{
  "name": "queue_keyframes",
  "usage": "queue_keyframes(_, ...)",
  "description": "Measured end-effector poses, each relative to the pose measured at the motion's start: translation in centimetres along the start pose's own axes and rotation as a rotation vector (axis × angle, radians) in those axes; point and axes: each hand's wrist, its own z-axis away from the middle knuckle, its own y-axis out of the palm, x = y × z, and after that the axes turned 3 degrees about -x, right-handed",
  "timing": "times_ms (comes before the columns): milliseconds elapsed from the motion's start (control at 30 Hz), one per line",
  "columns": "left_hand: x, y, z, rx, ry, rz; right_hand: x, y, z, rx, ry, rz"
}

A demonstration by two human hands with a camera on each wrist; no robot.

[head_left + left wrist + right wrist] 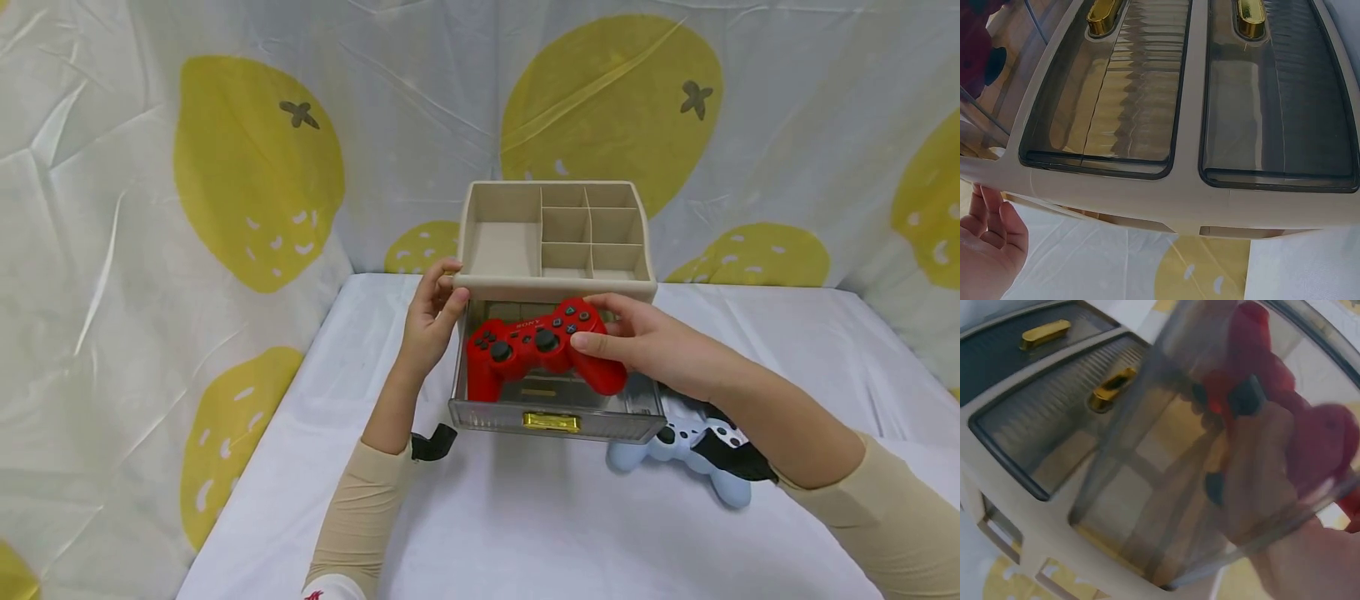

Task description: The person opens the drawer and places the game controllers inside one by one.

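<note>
A red game controller (543,342) lies inside the pulled-out clear drawer (480,417) of a beige desktop organizer (555,287). My right hand (645,342) grips its right handle, thumb on top and fingers at the far side. In the right wrist view, the controller (1329,444) and part of the right hand (1260,462) show through the drawer's clear wall. My left hand (433,325) holds the organizer's left front corner, thumb near the rim and fingers on the side. The left wrist view shows that hand (991,244) against the organizer's edge.
Partly hidden by the drawer and right forearm, a light blue controller (678,446) lies on the white-covered table (540,517). Closed drawers with gold handles (1250,19) sit below the open one. Behind hangs a lemon-print cloth (420,108).
</note>
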Motion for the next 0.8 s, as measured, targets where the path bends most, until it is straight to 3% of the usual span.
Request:
queue_keyframes(233,0.0,-0.2,0.0,0.008,0.021,0.023,0.7,-0.1,0.3,0.031,-0.031,0.259)
queue_keyframes(467,0.0,-0.2,0.0,0.006,0.035,0.035,0.8,0.4,0.1,0.006,-0.094,0.476)
queue_keyframes(800,0.0,-0.1,0.0,0.004,0.026,-0.001,1.5,0.7,0.1,-0.002,-0.092,0.635)
